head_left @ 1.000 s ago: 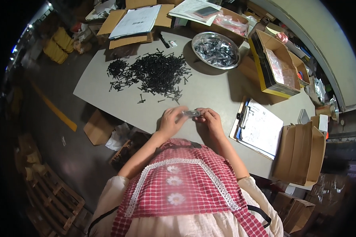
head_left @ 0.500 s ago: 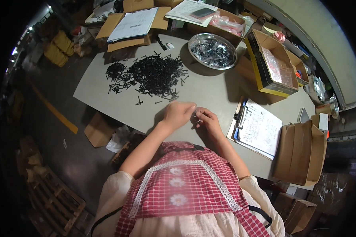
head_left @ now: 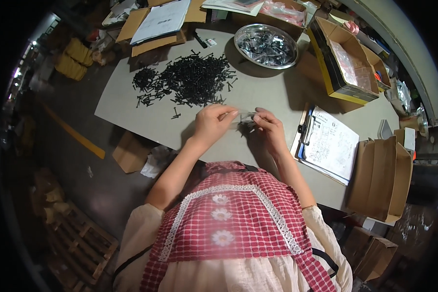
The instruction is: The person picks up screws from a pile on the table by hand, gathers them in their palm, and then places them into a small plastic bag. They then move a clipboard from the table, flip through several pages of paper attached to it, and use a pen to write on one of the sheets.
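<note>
Between my two hands is a small clear plastic bag (head_left: pixel 245 119) with a few dark pieces in or just below it; their kind is too small to make out. My left hand (head_left: pixel 213 122) pinches the bag's left side, slightly smeared by motion. The other side is gripped by the thumb and fingers of my right hand (head_left: pixel 270 127). Just beyond my left hand lies a heap of black screws (head_left: pixel 194 78), with a smaller cluster of screws (head_left: pixel 145 78) at its left. A few loose screws (head_left: pixel 175 114) lie nearer me.
A round metal bowl (head_left: pixel 294 62) of small bagged parts stands behind my hands. Cardboard boxes (head_left: pixel 333 87) line the right and back of the grey table (head_left: pixel 121 104). To the right lie a clipboard with papers (head_left: pixel 328 146) and an open carton (head_left: pixel 379 180).
My hands have moved farther forward and apart, and the clear bag now shows stretched between them. The whole view has shifted a little.
</note>
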{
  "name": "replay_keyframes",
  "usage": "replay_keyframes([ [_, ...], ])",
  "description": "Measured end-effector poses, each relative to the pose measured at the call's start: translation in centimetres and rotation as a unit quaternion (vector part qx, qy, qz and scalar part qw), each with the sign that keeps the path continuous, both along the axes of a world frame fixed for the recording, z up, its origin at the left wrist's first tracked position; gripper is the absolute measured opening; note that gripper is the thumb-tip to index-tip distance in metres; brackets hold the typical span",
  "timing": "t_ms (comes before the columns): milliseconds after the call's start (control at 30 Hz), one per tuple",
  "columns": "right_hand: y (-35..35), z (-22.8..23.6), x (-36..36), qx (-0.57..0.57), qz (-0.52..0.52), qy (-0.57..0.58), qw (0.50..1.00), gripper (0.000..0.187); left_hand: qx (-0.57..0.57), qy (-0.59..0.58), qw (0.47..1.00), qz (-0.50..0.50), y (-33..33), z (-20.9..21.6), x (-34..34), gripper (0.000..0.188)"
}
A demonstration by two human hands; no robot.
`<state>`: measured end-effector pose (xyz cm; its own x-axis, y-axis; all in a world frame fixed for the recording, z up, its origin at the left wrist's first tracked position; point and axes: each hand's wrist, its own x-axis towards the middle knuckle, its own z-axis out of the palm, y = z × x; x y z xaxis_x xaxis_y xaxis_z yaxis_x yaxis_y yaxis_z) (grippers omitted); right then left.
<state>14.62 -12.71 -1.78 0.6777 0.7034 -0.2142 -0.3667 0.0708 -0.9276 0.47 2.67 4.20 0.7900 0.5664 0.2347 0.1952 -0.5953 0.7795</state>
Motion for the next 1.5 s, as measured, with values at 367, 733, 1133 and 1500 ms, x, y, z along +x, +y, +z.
replay_keyframes([
  [367,-0.3,5.1,-3.0,0.09,0.167,-0.618,0.763,0.028,0.02,0.076,0.997,-0.022,-2.9,-3.4,-2.6,0.028],
  [733,2.0,0.8,3.0,-0.157,0.209,-0.663,0.702,0.035,-0.22,-0.008,0.974,-0.049,-3.7,-5.5,-2.8,0.033],
  [1133,1.4,2.5,4.1,-0.237,0.247,-0.579,0.74,0.023,-0.341,-0.088,0.933,-0.076,-3.4,-6.4,-2.5,0.025],
  [1500,0.4,6.4,0.7,-0.054,0.197,-0.509,0.836,0.031,-0.321,-0.083,0.942,-0.054,-3.9,-6.6,-2.7,0.022],
])
